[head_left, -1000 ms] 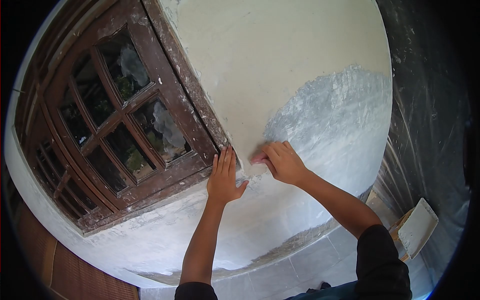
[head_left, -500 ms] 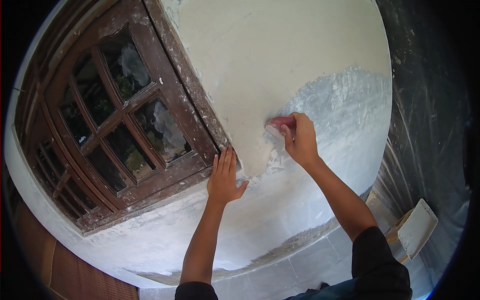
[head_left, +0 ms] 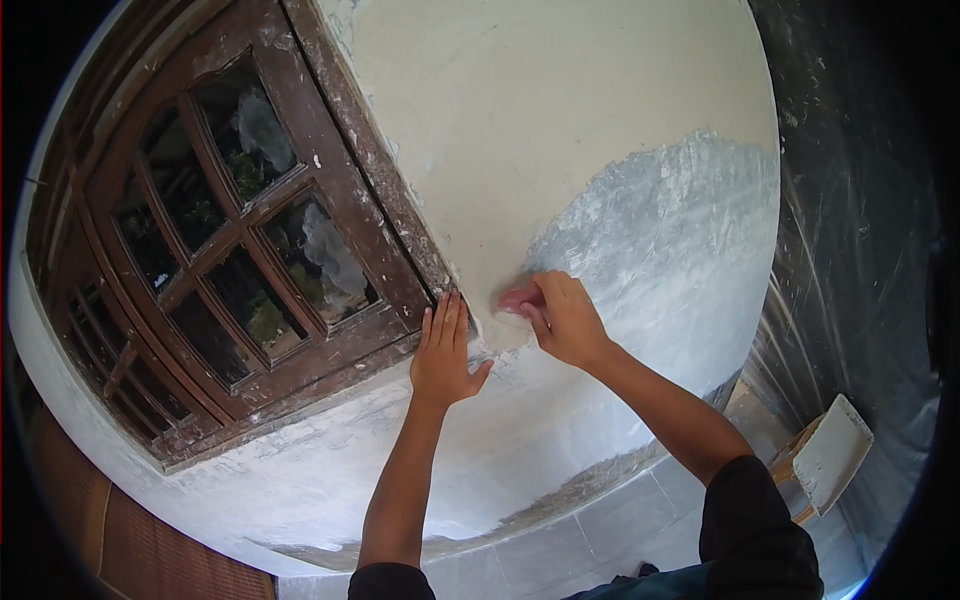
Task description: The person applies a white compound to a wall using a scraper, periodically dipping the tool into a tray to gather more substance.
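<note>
My right hand point(head_left: 572, 322) grips a reddish putty scraper point(head_left: 516, 300), its edge pressed to the wall point(head_left: 470, 120) just right of the window's lower corner. Around it, cream-coloured coating borders a rough grey-white patch point(head_left: 650, 220). My left hand point(head_left: 443, 355) lies flat with fingers outstretched, fingertips on the lower corner of the brown wooden window frame point(head_left: 400, 240) and the palm over the wall below it. Part of the scraper is hidden behind my right fingers.
To the lower right, a white-smeared tray point(head_left: 835, 455) rests on a wooden stand point(head_left: 790, 465). Clear plastic sheeting point(head_left: 850, 250) hangs along the right side. Grey floor tiles point(head_left: 620, 520) run below the wall. Window panes point(head_left: 320, 255) are at left.
My right hand has moved the scraper down and left, closer to the window corner. More of the grey patch shows where the hand was. My left hand has stayed in place.
</note>
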Demonstrator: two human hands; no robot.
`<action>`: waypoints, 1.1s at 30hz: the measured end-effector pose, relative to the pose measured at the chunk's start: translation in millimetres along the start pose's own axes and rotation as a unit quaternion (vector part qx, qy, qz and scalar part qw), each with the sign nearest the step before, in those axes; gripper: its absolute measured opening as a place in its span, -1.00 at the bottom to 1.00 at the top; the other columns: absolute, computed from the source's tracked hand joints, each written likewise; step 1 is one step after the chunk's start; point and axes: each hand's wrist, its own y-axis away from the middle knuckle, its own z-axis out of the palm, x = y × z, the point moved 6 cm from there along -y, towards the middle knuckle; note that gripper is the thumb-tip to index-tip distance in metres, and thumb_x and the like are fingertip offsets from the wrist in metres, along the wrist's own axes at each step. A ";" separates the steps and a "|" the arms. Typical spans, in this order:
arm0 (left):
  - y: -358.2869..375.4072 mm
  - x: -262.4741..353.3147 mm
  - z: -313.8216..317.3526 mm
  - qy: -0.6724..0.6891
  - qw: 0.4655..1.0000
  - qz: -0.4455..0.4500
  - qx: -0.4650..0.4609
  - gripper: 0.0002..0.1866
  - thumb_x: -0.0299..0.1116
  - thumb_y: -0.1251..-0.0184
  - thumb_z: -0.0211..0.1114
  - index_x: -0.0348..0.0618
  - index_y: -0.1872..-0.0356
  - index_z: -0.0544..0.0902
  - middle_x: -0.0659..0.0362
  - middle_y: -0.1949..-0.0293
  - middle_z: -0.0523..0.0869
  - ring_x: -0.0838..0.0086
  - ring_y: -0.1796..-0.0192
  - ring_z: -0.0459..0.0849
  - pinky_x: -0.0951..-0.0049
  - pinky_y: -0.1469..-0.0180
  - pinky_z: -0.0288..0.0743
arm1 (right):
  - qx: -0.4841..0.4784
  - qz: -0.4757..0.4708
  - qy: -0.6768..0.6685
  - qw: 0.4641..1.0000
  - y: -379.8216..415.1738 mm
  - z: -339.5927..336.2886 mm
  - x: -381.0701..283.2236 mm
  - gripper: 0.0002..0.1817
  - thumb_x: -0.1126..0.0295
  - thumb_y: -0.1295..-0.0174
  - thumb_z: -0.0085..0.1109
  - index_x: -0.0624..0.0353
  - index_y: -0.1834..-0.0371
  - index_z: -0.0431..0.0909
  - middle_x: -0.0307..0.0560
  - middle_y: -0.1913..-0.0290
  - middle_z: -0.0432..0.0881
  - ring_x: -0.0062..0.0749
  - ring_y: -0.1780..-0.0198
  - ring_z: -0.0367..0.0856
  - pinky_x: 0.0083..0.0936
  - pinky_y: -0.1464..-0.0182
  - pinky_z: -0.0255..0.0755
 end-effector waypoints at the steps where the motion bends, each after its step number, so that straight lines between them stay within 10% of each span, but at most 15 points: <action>1: -1.4 0.2 -1.1 -0.004 1.000 0.002 0.006 0.13 0.03 -0.01 0.45 -0.47 -0.48 0.08 -0.20 -0.53 0.09 -0.03 -0.60 -0.02 -0.09 -0.57 -0.13 | -0.023 -0.019 -0.007 1.000 3.3 11.3 -5.7 -0.63 0.50 -0.18 0.27 0.22 -0.04 0.42 0.11 0.17 0.51 0.05 0.10 0.50 -0.17 0.03 0.34; 7: -0.8 0.7 -1.7 -0.006 1.000 -0.005 0.005 0.09 0.02 -0.03 0.42 -0.46 -0.48 0.10 -0.17 -0.54 0.11 0.04 -0.60 0.02 -0.02 -0.58 -0.13 | 0.182 0.161 -0.027 0.970 -11.6 -36.7 54.9 -0.64 0.45 -0.23 0.23 0.33 -0.05 0.40 0.19 0.08 0.53 0.15 0.03 0.50 -0.06 -0.03 0.35; 13: -1.9 1.0 -2.8 -0.009 1.000 -0.008 -0.002 0.10 0.02 -0.02 0.42 -0.47 -0.48 0.11 -0.17 -0.54 0.11 0.03 -0.60 0.02 -0.02 -0.58 -0.13 | -0.083 -0.053 0.027 0.995 -4.2 -3.1 16.5 -0.66 0.50 -0.20 0.25 0.25 -0.03 0.42 0.12 0.18 0.51 0.06 0.10 0.48 -0.18 -0.01 0.33; 17: -1.4 0.3 -2.6 -0.009 1.000 -0.009 0.001 0.10 0.01 -0.01 0.43 -0.47 -0.48 0.11 -0.17 -0.53 0.11 0.03 -0.60 0.02 -0.02 -0.58 -0.13 | 0.160 0.059 0.061 0.984 -16.9 -54.1 53.6 -0.65 0.50 -0.23 0.24 0.34 -0.05 0.41 0.18 0.14 0.54 0.12 0.12 0.52 -0.15 0.05 0.41; 22: -1.2 0.8 -1.0 -0.004 1.000 0.001 -0.004 0.13 0.02 -0.04 0.44 -0.46 -0.49 0.04 -0.20 -0.53 0.07 -0.04 -0.60 -0.03 -0.09 -0.57 -0.13 | -0.127 -0.029 0.017 0.991 7.2 -1.4 15.5 -0.62 0.48 -0.18 0.26 0.24 -0.06 0.42 0.04 0.12 0.55 0.01 0.06 0.51 -0.18 -0.01 0.31; 27: -0.7 0.5 0.3 -0.008 1.000 -0.002 -0.008 0.13 0.02 -0.03 0.44 -0.46 -0.49 0.05 -0.20 -0.53 0.08 -0.04 -0.60 -0.03 -0.09 -0.57 -0.12 | 0.133 0.086 0.045 0.986 -8.3 -41.9 58.3 -0.63 0.50 -0.22 0.24 0.30 -0.07 0.41 0.07 0.13 0.57 0.03 0.06 0.51 -0.19 0.00 0.33; 33: -0.1 1.2 0.7 0.003 1.000 0.003 0.003 0.13 0.02 -0.01 0.44 -0.48 -0.48 0.06 -0.20 -0.53 0.09 -0.04 -0.60 -0.03 -0.10 -0.57 -0.12 | -0.027 -0.060 -0.013 0.998 3.6 4.7 5.6 -0.64 0.49 -0.19 0.27 0.22 -0.04 0.42 0.07 0.16 0.53 0.03 0.11 0.50 -0.19 0.04 0.34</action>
